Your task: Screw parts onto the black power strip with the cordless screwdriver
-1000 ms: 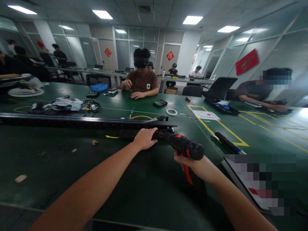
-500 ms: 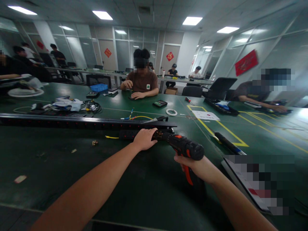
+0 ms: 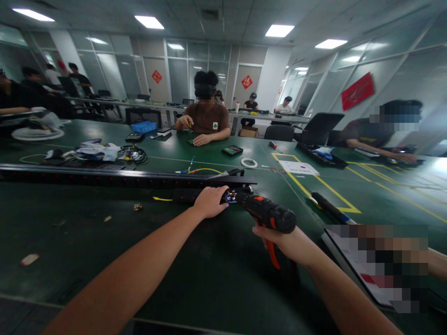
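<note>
My right hand [image 3: 284, 242] is wrapped around the handle of a black and orange cordless drill [image 3: 267, 211], which points left. The drill's front end meets the end of a black socket strip [image 3: 181, 195], where a bright bluish light [image 3: 231, 196] falls; the bit itself is too small to make out. My left hand [image 3: 210, 202] is closed over that strip's right end, with its fingertips beside the lit spot. A yellow wire [image 3: 162, 199] comes out of the strip's left end. Just behind lies a long black metal rail [image 3: 132, 177], with yellow and blue wires [image 3: 202, 170] beyond it.
A small pile of brass pieces [image 3: 138, 207] lies left of my hands. To the right are a long black-handled tool [image 3: 330, 207], a white tape roll [image 3: 249, 163] and a blurred-out board [image 3: 344, 251] with another person's arm [image 3: 436, 263] over it. A person in brown [image 3: 206, 118] sits opposite.
A light now shines at the drill's front end. My hands have barely moved. Another person's arm has come in at the right, and the person opposite now holds up a small tool.
</note>
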A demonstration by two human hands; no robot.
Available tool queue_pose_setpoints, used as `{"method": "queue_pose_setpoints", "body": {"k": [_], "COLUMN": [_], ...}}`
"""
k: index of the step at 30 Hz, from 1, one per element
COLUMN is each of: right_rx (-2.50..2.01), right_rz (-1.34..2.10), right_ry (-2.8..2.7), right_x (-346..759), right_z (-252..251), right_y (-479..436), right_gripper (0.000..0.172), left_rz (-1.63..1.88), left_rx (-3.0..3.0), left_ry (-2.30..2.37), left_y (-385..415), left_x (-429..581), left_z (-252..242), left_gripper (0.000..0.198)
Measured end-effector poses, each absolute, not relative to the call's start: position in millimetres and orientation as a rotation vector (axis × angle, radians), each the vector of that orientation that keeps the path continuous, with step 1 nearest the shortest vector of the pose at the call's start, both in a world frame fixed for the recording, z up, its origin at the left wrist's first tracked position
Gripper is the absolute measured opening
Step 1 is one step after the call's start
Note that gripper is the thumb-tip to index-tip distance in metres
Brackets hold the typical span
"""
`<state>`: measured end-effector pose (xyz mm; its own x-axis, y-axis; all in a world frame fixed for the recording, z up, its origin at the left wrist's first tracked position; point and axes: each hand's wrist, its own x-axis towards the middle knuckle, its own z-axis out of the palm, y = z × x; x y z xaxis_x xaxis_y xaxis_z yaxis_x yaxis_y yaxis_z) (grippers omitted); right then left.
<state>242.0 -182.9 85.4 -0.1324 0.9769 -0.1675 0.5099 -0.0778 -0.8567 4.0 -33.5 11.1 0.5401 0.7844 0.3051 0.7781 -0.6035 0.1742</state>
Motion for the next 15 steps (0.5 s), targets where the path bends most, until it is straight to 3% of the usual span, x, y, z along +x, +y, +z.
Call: {"method": "queue_pose_setpoints", "body": {"k": [15], "right_rx": [-1.579], "right_rz": [1.145], "right_ry": [-1.69], "right_x": [242.8], "right_z": [84.3], "right_y": [-182.1], "right_gripper": [0.026], "left_rz": [0.55], "left_rx": [2.753], "left_ry": [1.394], "left_y": [-32.1], "left_x": [3.9], "left_z": [8.7], "left_gripper": [0.063]}}
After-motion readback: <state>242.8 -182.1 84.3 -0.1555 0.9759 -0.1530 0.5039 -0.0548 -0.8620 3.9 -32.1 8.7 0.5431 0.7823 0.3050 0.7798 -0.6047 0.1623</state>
